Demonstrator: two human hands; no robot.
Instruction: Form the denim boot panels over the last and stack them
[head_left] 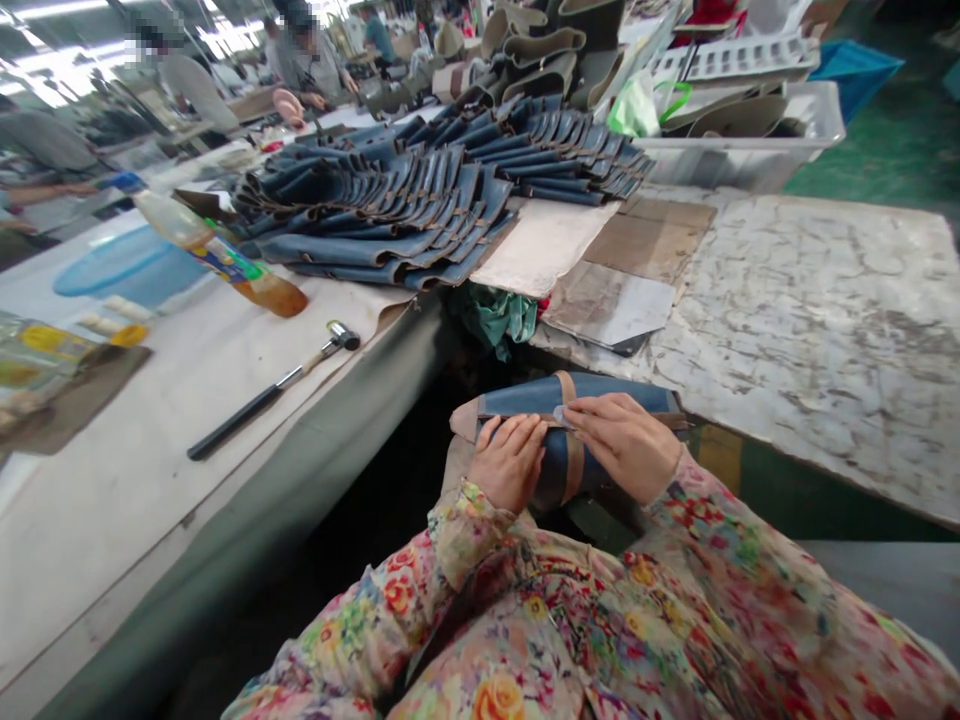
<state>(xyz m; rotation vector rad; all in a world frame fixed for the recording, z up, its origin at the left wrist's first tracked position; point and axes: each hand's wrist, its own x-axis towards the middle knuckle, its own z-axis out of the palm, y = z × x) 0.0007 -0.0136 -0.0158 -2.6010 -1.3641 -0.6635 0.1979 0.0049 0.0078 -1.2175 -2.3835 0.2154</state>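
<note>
A blue shoe upper piece with tan trim lies across my lap in front of the table edge. My left hand presses on its left part with fingers curled down on the material. My right hand rests on its middle, fingers together and pinching near a small pale spot on the tan strap. Both sleeves are floral. A large stack of like blue pieces is spread on the table beyond.
A hammer lies on the pale table at left, by a tipped bottle of amber liquid and a blue basin. Cardboard sheets and a worn board lie at right. White bins stand behind. Other people work far left.
</note>
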